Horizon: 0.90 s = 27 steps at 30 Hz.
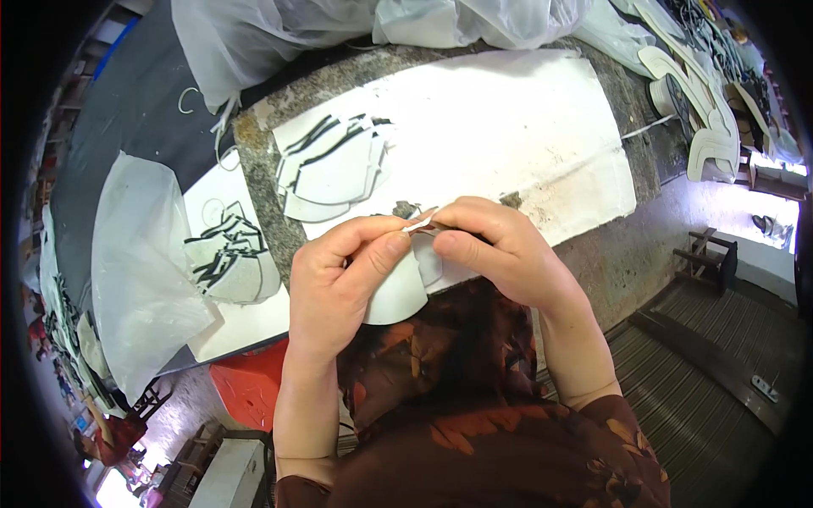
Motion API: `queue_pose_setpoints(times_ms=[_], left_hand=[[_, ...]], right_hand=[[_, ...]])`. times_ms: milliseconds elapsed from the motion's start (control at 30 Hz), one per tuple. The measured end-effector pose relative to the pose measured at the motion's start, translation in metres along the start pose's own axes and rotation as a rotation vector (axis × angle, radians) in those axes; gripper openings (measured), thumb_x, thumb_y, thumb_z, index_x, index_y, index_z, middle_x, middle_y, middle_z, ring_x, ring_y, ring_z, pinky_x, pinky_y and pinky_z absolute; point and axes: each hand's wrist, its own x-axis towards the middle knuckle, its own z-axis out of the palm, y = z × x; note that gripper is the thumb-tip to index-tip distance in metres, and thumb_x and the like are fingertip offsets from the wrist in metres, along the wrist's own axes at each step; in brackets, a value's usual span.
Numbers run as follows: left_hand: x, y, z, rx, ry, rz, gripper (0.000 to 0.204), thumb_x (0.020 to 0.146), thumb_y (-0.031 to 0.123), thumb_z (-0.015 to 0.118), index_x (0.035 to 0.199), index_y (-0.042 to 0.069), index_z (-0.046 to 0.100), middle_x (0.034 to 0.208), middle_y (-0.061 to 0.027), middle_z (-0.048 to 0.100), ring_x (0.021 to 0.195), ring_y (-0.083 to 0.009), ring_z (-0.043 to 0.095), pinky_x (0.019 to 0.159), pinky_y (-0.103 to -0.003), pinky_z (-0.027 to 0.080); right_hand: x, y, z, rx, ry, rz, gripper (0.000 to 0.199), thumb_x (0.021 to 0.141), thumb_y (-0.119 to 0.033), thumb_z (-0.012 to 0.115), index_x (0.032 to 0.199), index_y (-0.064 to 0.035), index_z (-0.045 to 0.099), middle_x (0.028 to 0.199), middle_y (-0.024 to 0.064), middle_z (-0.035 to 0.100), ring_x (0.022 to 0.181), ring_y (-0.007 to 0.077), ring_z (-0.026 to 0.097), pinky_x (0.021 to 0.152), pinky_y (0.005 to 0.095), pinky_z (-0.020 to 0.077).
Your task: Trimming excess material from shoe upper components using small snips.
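My left hand [343,284] and my right hand [495,250] meet over the near edge of a stone-topped table [271,212]. Together they pinch a curved white cut piece [398,296], which hangs down from my left fingers. A thin white strip [419,224] sticks up between my thumbs. Just beyond my hands, a fanned stack of white pieces with black edging [334,169] lies on a white sheet [500,127] covering the tabletop.
A second pile of white and black pieces [229,262] rests on a white board to the left, beside a clear plastic bag [140,262]. More plastic bags [339,25] sit at the back. White shaped parts [703,110] are heaped at right. A red stool [250,381] stands below.
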Motion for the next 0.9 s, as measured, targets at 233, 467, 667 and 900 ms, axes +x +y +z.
queue_pose_setpoints(times_ms=[233,467,667,900], left_hand=[[0.009,0.015,-0.001,0.204,-0.078,-0.005,0.017,0.098,0.012,0.074,0.109,0.0,0.078,0.088,0.001,0.073,0.078,-0.0036,0.06,0.07,-0.02,0.048],[0.006,0.01,0.003,0.119,-0.077,-0.029,0.018,0.099,0.011,0.073,0.111,-0.001,0.078,0.094,-0.0026,0.076,0.084,-0.0057,0.063,0.076,-0.021,0.051],[0.005,0.008,0.002,0.115,-0.078,-0.017,0.017,0.099,0.011,0.073,0.11,-0.001,0.077,0.093,-0.0029,0.076,0.084,-0.0058,0.064,0.076,-0.021,0.051],[0.005,0.007,0.003,0.122,-0.097,-0.01,0.017,0.099,0.012,0.073,0.11,-0.001,0.077,0.092,-0.0024,0.076,0.083,-0.0057,0.064,0.075,-0.021,0.051]], right_hand=[[0.001,-0.001,-0.004,0.042,-0.007,-0.008,0.031,0.102,-0.026,0.066,0.12,-0.0001,0.071,0.102,0.0115,0.071,0.092,0.0225,0.066,0.083,0.0333,0.0523],[0.001,-0.002,-0.006,-0.034,-0.032,-0.032,0.034,0.101,-0.029,0.068,0.122,-0.0022,0.072,0.1,0.0122,0.07,0.092,0.0256,0.067,0.083,0.0348,0.0524],[0.003,-0.001,-0.006,-0.083,-0.027,-0.042,0.034,0.1,-0.03,0.068,0.121,-0.0041,0.073,0.096,0.0114,0.07,0.089,0.0267,0.067,0.08,0.0346,0.0523],[0.003,-0.007,-0.008,-0.066,-0.038,0.061,0.029,0.1,-0.027,0.068,0.116,-0.0049,0.076,0.095,0.0105,0.071,0.087,0.0228,0.068,0.079,0.0324,0.0528]])
